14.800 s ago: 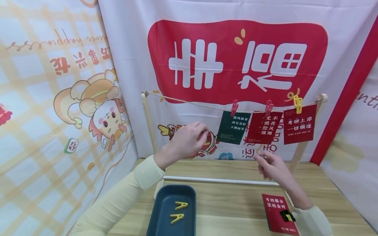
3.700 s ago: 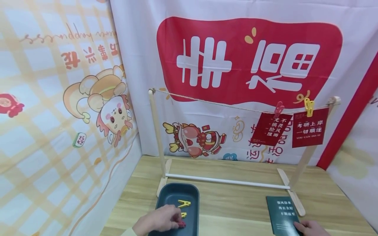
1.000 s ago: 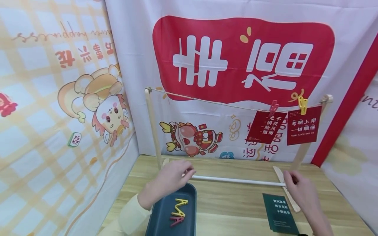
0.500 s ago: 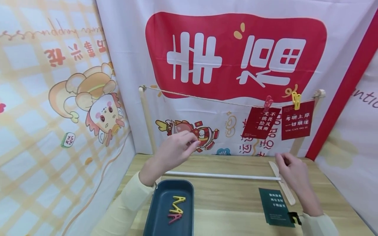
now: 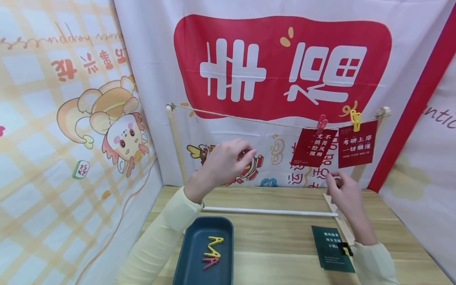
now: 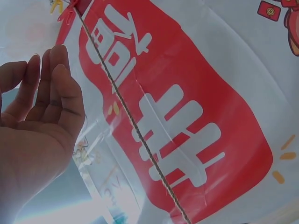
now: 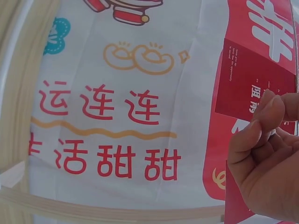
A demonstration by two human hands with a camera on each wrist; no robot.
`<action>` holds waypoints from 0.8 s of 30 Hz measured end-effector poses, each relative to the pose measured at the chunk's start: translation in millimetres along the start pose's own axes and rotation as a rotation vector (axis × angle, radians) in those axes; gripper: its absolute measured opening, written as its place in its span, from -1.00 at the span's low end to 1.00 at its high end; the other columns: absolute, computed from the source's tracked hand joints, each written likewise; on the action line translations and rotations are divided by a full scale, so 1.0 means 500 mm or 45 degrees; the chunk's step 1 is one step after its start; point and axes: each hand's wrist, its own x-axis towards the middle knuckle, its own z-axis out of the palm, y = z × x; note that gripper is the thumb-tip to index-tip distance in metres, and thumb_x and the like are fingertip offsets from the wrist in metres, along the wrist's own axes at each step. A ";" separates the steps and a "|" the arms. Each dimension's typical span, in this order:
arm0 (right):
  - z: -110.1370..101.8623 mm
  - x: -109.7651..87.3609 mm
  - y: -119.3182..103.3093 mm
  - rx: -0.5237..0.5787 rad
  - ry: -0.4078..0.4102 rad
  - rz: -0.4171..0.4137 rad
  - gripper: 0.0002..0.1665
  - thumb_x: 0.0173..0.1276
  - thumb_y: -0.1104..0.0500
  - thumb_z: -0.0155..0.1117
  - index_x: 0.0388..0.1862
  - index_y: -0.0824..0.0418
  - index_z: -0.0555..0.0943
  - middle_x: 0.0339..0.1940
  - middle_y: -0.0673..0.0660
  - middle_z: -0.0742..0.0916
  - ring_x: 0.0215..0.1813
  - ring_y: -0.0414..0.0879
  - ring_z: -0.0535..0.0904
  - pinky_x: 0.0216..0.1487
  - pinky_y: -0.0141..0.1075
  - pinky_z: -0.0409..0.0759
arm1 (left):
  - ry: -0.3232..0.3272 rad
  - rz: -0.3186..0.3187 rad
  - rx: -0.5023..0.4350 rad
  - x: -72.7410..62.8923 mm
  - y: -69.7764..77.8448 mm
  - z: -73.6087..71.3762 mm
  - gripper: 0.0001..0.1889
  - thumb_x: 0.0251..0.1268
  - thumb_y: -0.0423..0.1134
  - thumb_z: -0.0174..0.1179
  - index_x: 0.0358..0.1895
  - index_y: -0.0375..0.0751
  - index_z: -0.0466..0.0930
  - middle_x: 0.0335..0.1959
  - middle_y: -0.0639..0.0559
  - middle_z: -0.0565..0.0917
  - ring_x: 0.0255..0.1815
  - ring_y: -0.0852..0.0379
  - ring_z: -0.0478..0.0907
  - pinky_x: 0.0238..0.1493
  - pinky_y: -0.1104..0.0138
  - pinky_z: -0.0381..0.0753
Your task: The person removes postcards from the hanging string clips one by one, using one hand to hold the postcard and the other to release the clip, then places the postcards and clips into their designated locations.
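Note:
My left hand [image 5: 228, 162] is raised in front of the string [image 5: 231, 115], below it in the head view, with loosely curled fingers and nothing in them. In the left wrist view the palm of that hand [image 6: 44, 109] shows bare beside the string. My right hand [image 5: 345, 196] hovers below the hanging red card [image 5: 313, 148], also holding nothing visible. A pink clothespin [image 5: 322, 123] clips that card, and a yellow clothespin [image 5: 355, 120] clips a second red card [image 5: 357, 144]. On the table lies a green card [image 5: 329, 249], partly covered by the right wrist's strap.
The dark blue tray [image 5: 229, 253] holds two yellow clothespins [image 5: 215, 240] and a pink clothespin [image 5: 211, 262]. A wooden rack with a left post [image 5: 175, 138] and a white bottom bar [image 5: 270, 211] stands on the table [image 5: 270, 261]. Printed cloth [image 5: 149, 47] hangs behind.
The green card has gone from the string to the table, and its pink clothespin into the tray. Since then both hands have let go and risen, the left also moving right.

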 end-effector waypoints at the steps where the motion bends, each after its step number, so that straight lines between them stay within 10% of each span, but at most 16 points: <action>1: 0.001 0.002 -0.002 0.002 -0.004 0.007 -0.50 0.53 -0.16 -0.05 0.07 0.24 0.49 -0.51 0.19 0.65 -0.60 -0.12 0.52 -0.61 -0.38 0.53 | -0.007 -0.003 -0.006 0.006 0.001 0.001 -0.83 0.31 -0.15 0.28 -0.15 -0.14 0.68 -0.28 0.08 0.71 -0.34 0.27 0.57 -0.22 0.51 0.61; 13: 0.001 0.029 -0.025 0.062 -0.024 0.017 -0.43 0.53 -0.18 -0.07 0.28 0.19 0.37 -0.47 0.16 0.65 -0.55 -0.04 0.58 -0.61 -0.35 0.54 | -0.041 0.047 0.020 0.109 0.037 -0.008 -0.79 0.35 -0.10 0.22 -0.10 -0.12 0.65 -0.25 0.09 0.70 -0.34 0.32 0.55 -0.22 0.58 0.58; 24: 0.005 0.039 -0.031 0.067 -0.013 -0.045 -0.42 0.53 -0.15 -0.03 0.33 0.19 0.31 -0.51 0.15 0.61 -0.60 -0.07 0.56 -0.64 -0.37 0.51 | -0.119 0.093 0.130 0.151 0.042 0.019 -0.80 0.40 -0.09 0.18 -0.09 -0.11 0.63 -0.32 0.10 0.65 -0.37 0.30 0.51 -0.28 0.55 0.54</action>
